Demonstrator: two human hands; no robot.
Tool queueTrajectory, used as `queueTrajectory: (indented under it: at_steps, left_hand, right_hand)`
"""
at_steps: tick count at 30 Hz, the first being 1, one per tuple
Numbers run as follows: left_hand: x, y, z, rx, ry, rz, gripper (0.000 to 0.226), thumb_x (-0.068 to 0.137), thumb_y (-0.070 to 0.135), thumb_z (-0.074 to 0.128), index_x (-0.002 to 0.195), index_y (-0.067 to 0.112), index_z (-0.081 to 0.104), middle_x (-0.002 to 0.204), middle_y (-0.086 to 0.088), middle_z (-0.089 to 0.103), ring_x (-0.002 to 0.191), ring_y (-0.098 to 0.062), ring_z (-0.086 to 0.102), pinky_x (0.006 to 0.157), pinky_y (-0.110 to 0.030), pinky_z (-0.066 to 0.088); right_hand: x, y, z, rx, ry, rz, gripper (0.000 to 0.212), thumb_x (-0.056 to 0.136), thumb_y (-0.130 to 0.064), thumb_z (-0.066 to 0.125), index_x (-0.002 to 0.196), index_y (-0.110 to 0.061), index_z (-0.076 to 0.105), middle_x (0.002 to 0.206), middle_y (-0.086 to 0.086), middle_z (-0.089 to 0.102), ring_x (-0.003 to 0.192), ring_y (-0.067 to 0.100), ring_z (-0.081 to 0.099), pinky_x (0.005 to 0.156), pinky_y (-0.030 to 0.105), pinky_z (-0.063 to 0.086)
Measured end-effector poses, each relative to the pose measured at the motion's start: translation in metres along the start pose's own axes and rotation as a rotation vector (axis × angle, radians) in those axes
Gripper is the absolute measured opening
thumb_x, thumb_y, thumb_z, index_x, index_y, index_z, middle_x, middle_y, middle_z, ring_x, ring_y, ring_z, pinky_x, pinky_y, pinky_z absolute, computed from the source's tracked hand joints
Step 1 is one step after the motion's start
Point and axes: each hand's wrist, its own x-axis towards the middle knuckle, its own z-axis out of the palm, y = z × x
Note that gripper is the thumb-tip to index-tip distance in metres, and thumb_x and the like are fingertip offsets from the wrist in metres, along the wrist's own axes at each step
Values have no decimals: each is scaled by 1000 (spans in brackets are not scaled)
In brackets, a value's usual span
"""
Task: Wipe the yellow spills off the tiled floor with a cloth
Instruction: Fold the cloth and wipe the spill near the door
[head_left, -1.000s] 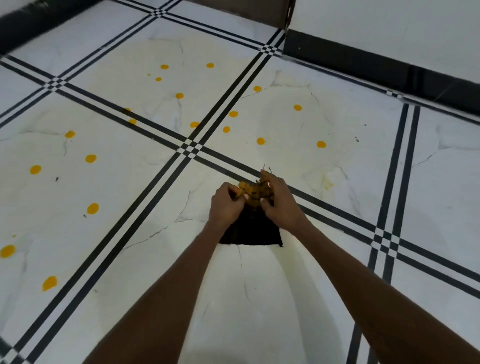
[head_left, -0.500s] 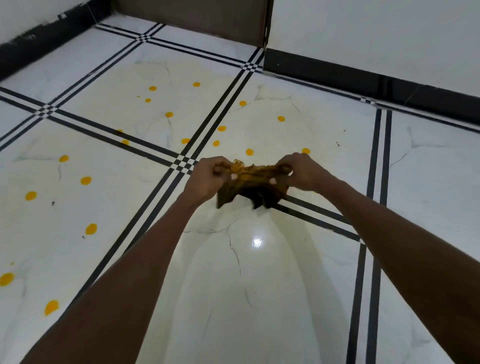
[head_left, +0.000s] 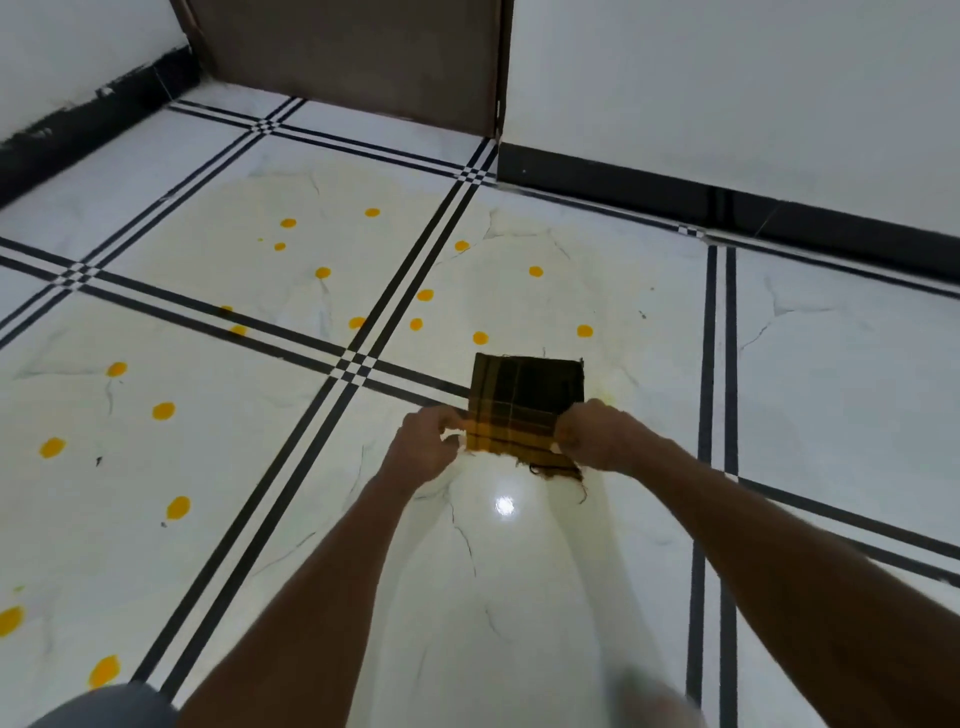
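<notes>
A dark checked cloth (head_left: 524, 402) with yellow stains is spread out flat, a folded square, over the white tiled floor (head_left: 519, 571). My left hand (head_left: 426, 447) pinches its near left edge and my right hand (head_left: 597, 436) pinches its near right edge. Several yellow spills dot the tiles beyond and to the left: one spill (head_left: 480, 338) lies just past the cloth's far edge, another (head_left: 584, 331) to its far right, and more such as a spill (head_left: 163, 410) on the left tile.
Black double lines (head_left: 311, 415) cross the floor. A brown door (head_left: 353, 57) stands at the back, with white walls and a black skirting (head_left: 727, 202) on the right and another skirting (head_left: 78, 130) on the left. My grey-clad knee (head_left: 104, 706) shows at the bottom left.
The bunched cloth has been pulled apart and spread into a flat square between my hands, which moved outward. The camera view has tilted up towards the door.
</notes>
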Motion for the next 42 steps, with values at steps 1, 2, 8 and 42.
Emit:
queueTrajectory:
  at_steps: [1,2,8,42]
  left_hand:
    - [0,-4,0,29,24,-26,22,94,9,71,116,6,71,123,-11,71,114,-25,66,93,-25,45]
    - [3,-8,-2,58,49,-48,23,95,10,70,117,7,70,123,-10,71,115,-26,66,92,-26,44]
    - [51,-20,10,176,180,19,23,97,11,64,119,6,67,120,-13,67,111,-30,64,92,-34,51]
    - [162,-66,11,454,541,-159,56,105,35,40,159,19,38,172,-3,26,162,-22,15,131,-47,18]
  right_hand:
    - [4,-3,3,22,3,-21,24,101,-28,61,113,-10,72,109,9,66,100,29,67,85,38,57]
    - [10,-7,4,50,23,-40,27,103,-29,59,119,-11,70,114,9,65,106,29,66,91,40,57]
    - [75,-12,33,131,213,-123,62,109,-38,46,165,-18,26,174,11,18,162,34,10,130,54,17]
    - [320,117,-71,-168,478,-307,75,103,-69,20,166,-27,22,176,1,15,163,26,14,128,66,10]
